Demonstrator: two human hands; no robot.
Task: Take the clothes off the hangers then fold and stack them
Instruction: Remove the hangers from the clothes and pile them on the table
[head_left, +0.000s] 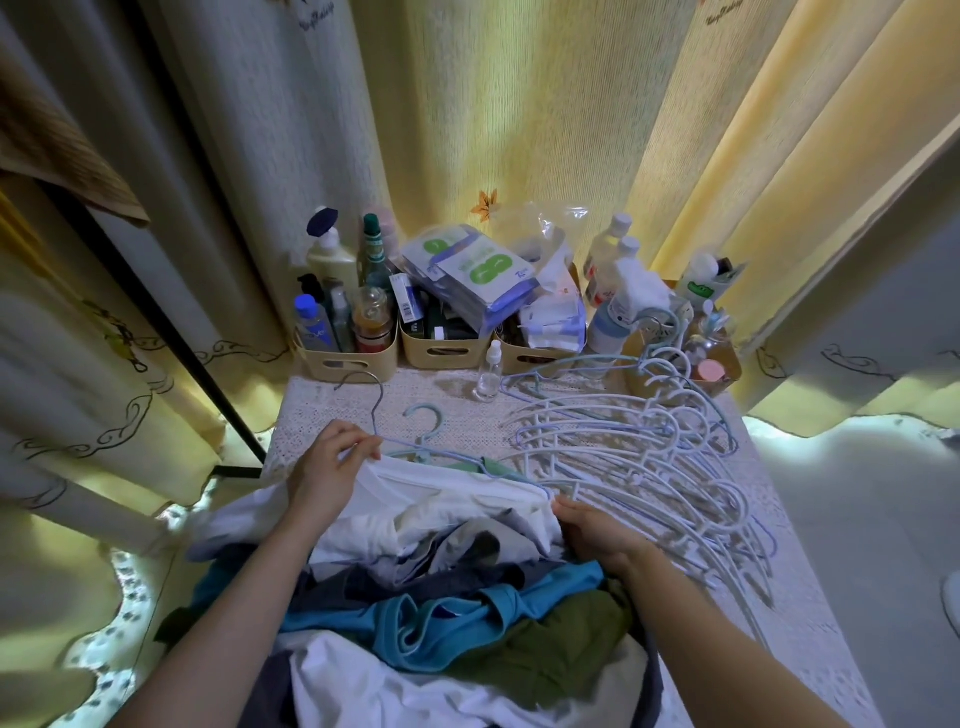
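White shirt (457, 499) tops the pile (467, 613) at the worktop's (467, 415) near edge, hanger (415, 447) lying crosswise between the hands: left grip (332, 462) pinches hanger and collar, right grip (592, 525) clutches the shirt's far shoulder, likely slipping it off.

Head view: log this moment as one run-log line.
step: unhanging | left hand pinches hanger neck | right hand grips white shirt shoulder | shirt not yet off, atop clothes pile | empty hangers at right
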